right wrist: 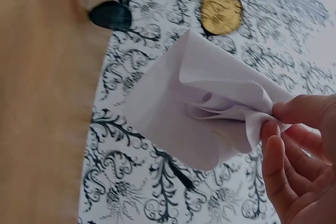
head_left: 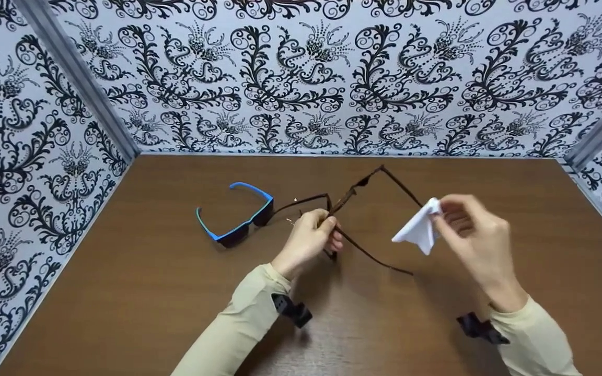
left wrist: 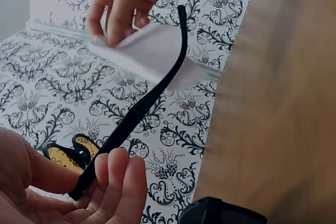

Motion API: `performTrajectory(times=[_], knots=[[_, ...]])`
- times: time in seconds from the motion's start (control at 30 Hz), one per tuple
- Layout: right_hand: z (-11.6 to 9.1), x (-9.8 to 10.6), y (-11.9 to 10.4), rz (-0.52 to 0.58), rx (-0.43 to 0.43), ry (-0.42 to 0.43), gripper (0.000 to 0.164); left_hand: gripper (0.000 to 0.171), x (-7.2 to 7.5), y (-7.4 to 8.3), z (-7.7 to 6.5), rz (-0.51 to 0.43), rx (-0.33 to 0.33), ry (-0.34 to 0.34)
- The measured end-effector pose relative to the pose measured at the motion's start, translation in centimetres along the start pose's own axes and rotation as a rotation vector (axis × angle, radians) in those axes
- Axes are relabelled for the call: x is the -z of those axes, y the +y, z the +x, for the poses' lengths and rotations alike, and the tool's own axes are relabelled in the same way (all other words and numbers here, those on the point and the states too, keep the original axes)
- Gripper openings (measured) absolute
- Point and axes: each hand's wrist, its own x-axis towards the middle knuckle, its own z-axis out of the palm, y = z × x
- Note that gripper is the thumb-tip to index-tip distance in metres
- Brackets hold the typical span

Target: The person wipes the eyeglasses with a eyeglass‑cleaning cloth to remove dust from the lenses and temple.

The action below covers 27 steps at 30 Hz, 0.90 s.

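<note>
My left hand (head_left: 309, 235) grips a pair of dark-framed glasses (head_left: 374, 253) near one hinge, above the table. Both temples point to the right. Amber lenses (left wrist: 58, 158) show in the left wrist view, where the thumb and fingers pinch the hinge end. Between the thumb and fingers of my right hand (head_left: 481, 237) hangs a white cloth (head_left: 418, 230), bunched at the pinched corner. The cloth (right wrist: 163, 108) spreads loosely in the right wrist view. It is beside one temple and overlaps its end in the head view; whether they touch, I cannot tell.
Blue-framed sunglasses (head_left: 235, 232) with dark lenses rest on the brown table (head_left: 165, 313), left of the left hand. Another thin dark frame (head_left: 303, 199) is on the table behind that hand, partly hidden. Patterned walls (head_left: 332, 78) enclose the back and left side.
</note>
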Motion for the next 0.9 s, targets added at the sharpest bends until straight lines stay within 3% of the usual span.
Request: performTrajectory(times=[0.2, 0.43, 0.63, 0.77, 0.9], knots=[[1.1, 2.3, 0.2, 0.011, -0.065, 0.119, 0.034, 0.019, 0.7, 0.0, 0.1, -0.015, 0.01, 0.019], [1.5, 3.5, 1.7, -0.092, -0.069, 0.212, 0.024, 0.018, 1.5, 0.2, -0.1, -0.04, 0.027, 0.023], [0.5, 2.2, 2.7, -0.178, -0.047, 0.087, 0.023, 0.019, 1.6, 0.1, -0.4, -0.043, 0.005, 0.009], [0.1, 1.3, 2.6, -0.117, -0.109, -0.023, 0.018, 0.019, 1.3, 0.1, -0.5, -0.031, -0.019, -0.008], [0.3, 0.9, 2.3, -0.047, -0.182, -0.082, 0.014, 0.019, 1.2, 0.3, -0.8, 0.003, -0.048, -0.025]])
